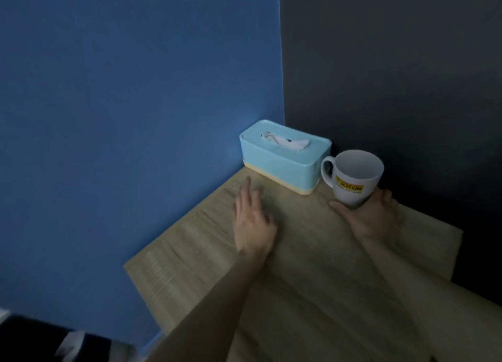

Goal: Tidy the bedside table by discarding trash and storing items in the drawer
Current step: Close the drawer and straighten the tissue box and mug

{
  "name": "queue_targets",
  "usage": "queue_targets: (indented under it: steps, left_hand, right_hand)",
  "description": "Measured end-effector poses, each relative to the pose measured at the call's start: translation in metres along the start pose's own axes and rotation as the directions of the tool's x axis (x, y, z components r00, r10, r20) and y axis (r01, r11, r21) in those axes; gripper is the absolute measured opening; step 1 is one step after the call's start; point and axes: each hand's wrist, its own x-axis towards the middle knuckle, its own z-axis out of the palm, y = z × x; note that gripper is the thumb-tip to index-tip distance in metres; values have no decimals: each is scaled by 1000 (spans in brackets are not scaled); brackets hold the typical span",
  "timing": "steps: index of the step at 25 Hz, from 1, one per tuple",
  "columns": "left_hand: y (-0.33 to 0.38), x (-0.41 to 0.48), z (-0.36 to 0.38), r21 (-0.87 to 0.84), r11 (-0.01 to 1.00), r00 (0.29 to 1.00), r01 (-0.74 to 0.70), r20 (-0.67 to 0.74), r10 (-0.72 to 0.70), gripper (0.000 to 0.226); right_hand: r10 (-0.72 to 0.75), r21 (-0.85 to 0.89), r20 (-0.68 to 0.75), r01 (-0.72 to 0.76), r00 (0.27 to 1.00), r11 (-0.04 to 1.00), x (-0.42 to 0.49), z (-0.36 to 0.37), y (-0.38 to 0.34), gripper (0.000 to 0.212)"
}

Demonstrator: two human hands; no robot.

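Looking down from the head camera, I read the scene from my hands outward.

Right hand: my right hand [372,215] is wrapped around the base of a white mug [353,175], thumb on the near left side, fingers curled round the far right; it has hold of the mug.

Left hand: my left hand [252,217] is open and flat, fingers stretched forward and slightly spread, holding nothing. It lies over the tabletop; motion blur keeps me from telling whether the palm touches the wood.

Mug: it stands upright near the back right of the table, mouth tipped a little toward the camera, nothing visible inside. Its handle points left, toward the tissue box. A yellow label reading JOTUN faces me.

Tissue box: a pale blue tissue box [285,157] with a cream base sits in the back corner, just beside the mug's handle. Its long axis runs from back left to front right. A white tissue [285,143] pokes from the slot on top.

Table: the light wood bedside table [312,266] fits into the corner.

Surroundings: a blue wall [122,117] on the left, a dark wall [394,62] on the right. Something dark and blurred lies at the lower left; I cannot tell what it is.
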Motion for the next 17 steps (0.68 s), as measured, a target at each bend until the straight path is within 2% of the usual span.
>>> queue_targets:
  steps: [2,4,6,7,10,12,14,17]
  left_hand:
    - [-23,-13,0,12,997,992,77,104,-78,51]
    - [-29,-16,1,55,998,983,44,175,-53,48]
    - [-27,-15,5,124,992,980,-34,196,10,59]
    - [-29,-14,9,128,991,980,-30,198,4,61]
    - [-35,-13,15,115,993,980,-18,198,-5,45]
    - [-37,-9,14,107,994,978,-36,209,13,41]
    - [-39,-8,11,60,998,964,-15,266,-2,47]
    - [-40,-13,1,7,1000,948,-28,317,24,52]
  right_hand:
    - [-13,3,-1,13,1000,1000,-1,1,-1,95]
    - [-22,-4,-12,22,1000,1000,-2,1,-2,96]
    - [-37,-16,-30,36,999,999,-3,-2,-4,96]
    - [-40,-36,-47,39,998,999,-5,-1,-4,97]
    - [-43,-89,-80,36,996,995,-11,-3,-8,96]
    - [-1,-178,-134,-23,991,984,-17,0,-12,99]
    - [99,-292,-183,-150,978,945,-31,4,-14,102]
    - [186,-357,-208,-251,960,900,-56,2,-13,84]
